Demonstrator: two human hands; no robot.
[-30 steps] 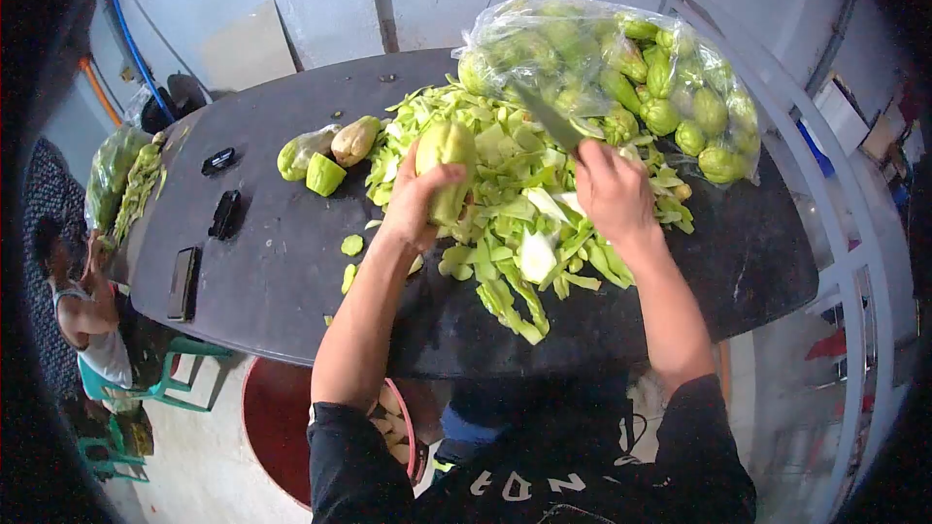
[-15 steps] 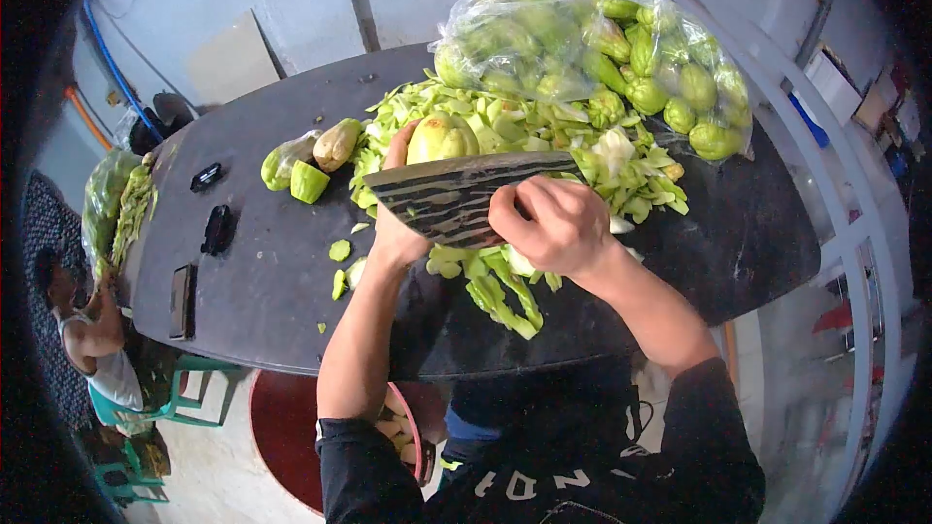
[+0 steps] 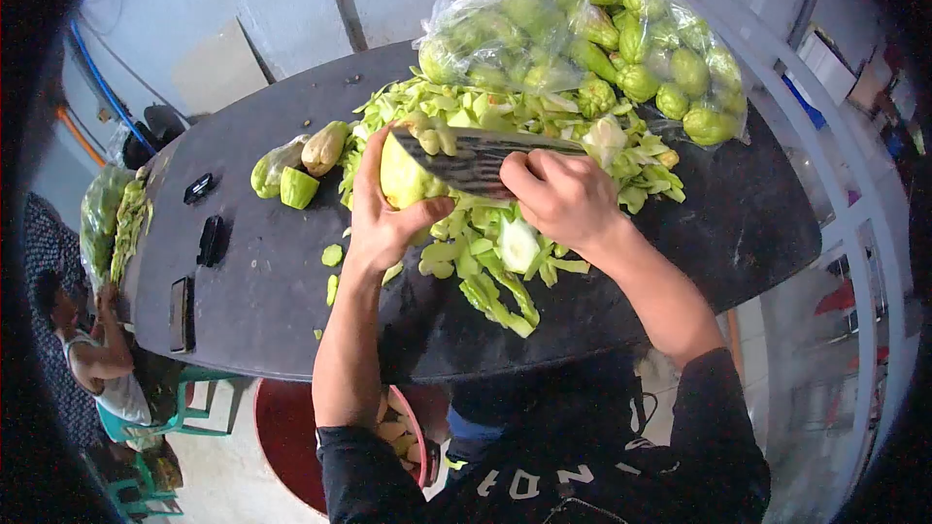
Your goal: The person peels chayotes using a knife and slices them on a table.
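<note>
In the middle of the head view, my left hand (image 3: 383, 223) is wrapped round a pale green chayote (image 3: 403, 175), thumb on its near side. My right hand (image 3: 568, 199) grips a broad knife (image 3: 476, 160) with dark streaks along its blade; its handle is hidden in the fist. The blade lies across the upper right of the chayote, and a curled strip of peel (image 3: 427, 134) rests on it. Beneath and behind both hands spreads a heap of green peelings (image 3: 485, 105), with a pale cut piece (image 3: 517, 245) near the blade.
A clear plastic bag of chayotes (image 3: 582, 34) lies at the back of the dark table (image 3: 282, 281). Several whole or cut chayotes (image 3: 299, 187) sit to the left, near small black objects (image 3: 211, 240). Below is a red tub (image 3: 291, 437); another person (image 3: 102, 359) sits far left.
The knife has swung up from below, its blade now over the chayote's upper right. The chayote has moved down and left with my left hand. A pale piece shows below the blade.
</note>
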